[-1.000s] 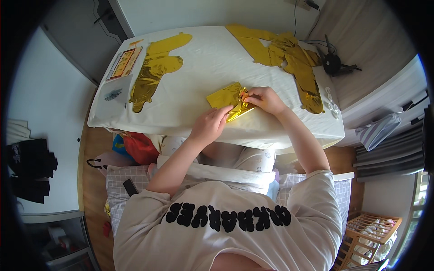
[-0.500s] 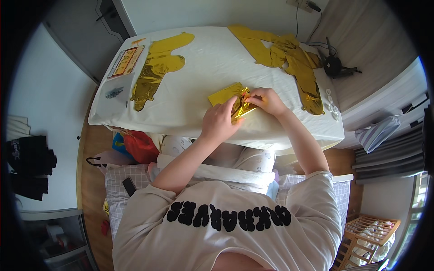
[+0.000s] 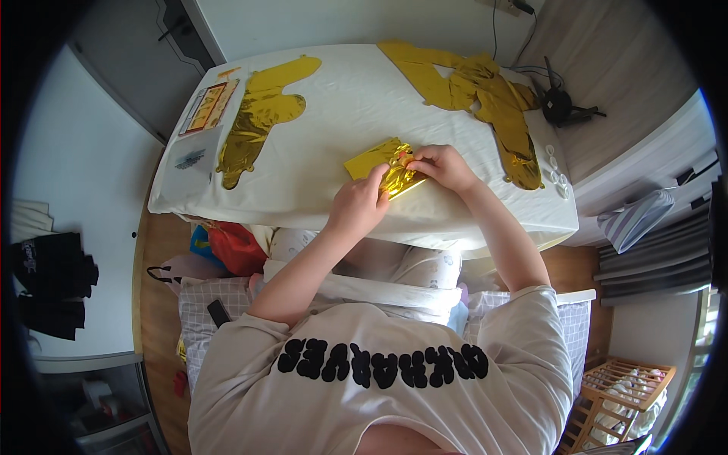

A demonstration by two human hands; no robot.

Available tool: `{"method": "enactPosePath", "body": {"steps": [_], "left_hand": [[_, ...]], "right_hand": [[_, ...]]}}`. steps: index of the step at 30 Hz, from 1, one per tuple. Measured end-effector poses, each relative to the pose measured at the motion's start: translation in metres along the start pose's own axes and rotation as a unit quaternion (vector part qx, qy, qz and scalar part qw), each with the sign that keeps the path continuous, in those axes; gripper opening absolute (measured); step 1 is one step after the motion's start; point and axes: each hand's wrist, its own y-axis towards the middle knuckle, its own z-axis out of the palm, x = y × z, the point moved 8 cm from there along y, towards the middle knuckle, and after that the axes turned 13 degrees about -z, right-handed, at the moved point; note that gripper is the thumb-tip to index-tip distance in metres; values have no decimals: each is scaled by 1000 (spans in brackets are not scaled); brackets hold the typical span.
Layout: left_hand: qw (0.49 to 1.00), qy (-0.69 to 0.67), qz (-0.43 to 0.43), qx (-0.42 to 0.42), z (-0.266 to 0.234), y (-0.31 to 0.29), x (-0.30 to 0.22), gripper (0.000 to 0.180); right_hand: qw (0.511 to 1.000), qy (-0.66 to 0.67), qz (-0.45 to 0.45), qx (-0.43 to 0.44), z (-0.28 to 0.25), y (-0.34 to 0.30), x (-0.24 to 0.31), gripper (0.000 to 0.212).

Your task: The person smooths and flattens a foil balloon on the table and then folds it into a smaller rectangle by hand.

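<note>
A folded gold foil balloon (image 3: 369, 157) lies near the front edge of the white-covered table, its right part crumpled and shiny. My left hand (image 3: 356, 205) grips the crumpled foil at its near left side, between thumb and fingers. On the other side, the fingertips of my right hand (image 3: 446, 167) pinch the foil's upper right edge. Another gold foil balloon (image 3: 262, 114) is spread flat at the table's left. More flat gold foil (image 3: 455, 85) stretches from the back middle down the right side.
A printed package (image 3: 210, 106) and a clear plastic bag (image 3: 199, 158) lie at the left edge of the table (image 3: 326, 121). White rings (image 3: 560, 178) sit at the right edge, below a black router (image 3: 557, 106) with cables. A phone (image 3: 218, 311) rests on the checked seat.
My left hand has moved slightly left and toward me. The crumpled foil between my hands has opened out and lies flatter. My right hand stays nearly in place.
</note>
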Motion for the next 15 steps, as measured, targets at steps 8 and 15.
{"method": "enactPosePath", "body": {"steps": [8, 15], "left_hand": [[996, -57, 45, 46, 5, 0, 6, 60], [985, -78, 86, 129, 8, 6, -3, 102]], "right_hand": [[1000, -10, 22, 4, 0, 4, 7, 18], [999, -40, -3, -5, -2, 3, 8, 20]]}}
